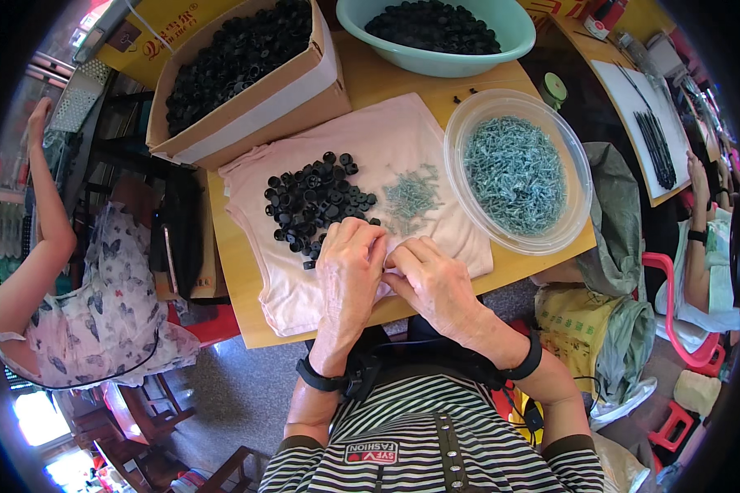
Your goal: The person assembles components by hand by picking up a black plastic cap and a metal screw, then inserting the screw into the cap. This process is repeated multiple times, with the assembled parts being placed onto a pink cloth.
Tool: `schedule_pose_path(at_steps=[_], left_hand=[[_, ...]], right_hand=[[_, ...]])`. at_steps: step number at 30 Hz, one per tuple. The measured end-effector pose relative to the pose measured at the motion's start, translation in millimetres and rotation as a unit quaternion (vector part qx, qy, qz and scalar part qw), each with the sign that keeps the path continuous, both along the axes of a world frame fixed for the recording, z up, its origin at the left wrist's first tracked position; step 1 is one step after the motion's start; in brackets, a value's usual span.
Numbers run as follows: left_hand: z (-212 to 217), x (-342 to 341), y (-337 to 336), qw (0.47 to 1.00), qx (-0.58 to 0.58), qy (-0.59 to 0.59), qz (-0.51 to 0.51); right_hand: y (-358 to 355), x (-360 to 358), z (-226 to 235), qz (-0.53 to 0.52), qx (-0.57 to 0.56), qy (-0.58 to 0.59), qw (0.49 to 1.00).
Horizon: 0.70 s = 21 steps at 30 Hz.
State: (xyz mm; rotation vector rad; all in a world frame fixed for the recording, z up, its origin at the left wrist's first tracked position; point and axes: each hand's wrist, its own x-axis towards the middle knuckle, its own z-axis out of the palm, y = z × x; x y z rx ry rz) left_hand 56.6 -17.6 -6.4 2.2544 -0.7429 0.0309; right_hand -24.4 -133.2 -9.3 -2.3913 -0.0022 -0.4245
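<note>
My left hand [350, 267] and my right hand [437, 278] meet over the front part of a pale pink cloth [292, 283]. Fingertips on both sides are pinched together, nearly touching one another. Whatever sits between them is hidden or too small to make out. Just beyond my left hand lies a loose pile of small round black plastic caps [316, 197]. A small heap of silvery screws [412, 194] rests on the cloth past my right hand. Farther right, a round clear plastic tub [580, 193] holds many more screws [515, 174].
A cardboard box [259, 123] full of black parts stands at the back left of the wooden table [238, 300]. Behind the cloth is a light green basin [444, 62] of black parts. People sit at left and right. Sacks [571, 329] stand by the table's right side.
</note>
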Motion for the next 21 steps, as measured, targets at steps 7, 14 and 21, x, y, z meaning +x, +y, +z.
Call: schedule_pose_path(at_steps=[7, 14, 21], left_hand=[[7, 3, 17, 0.989, -0.124, 0.082, 0.012], [7, 5, 27, 0.974, -0.147, 0.172, 0.018], [2, 3, 32, 0.929, -0.235, 0.284, -0.027]], right_hand=[[8, 4, 3, 0.01, 0.006, 0.014, 1.0], [-9, 14, 15, -0.022, 0.024, 0.001, 0.999], [-15, 20, 27, 0.0, 0.026, -0.005, 1.0]])
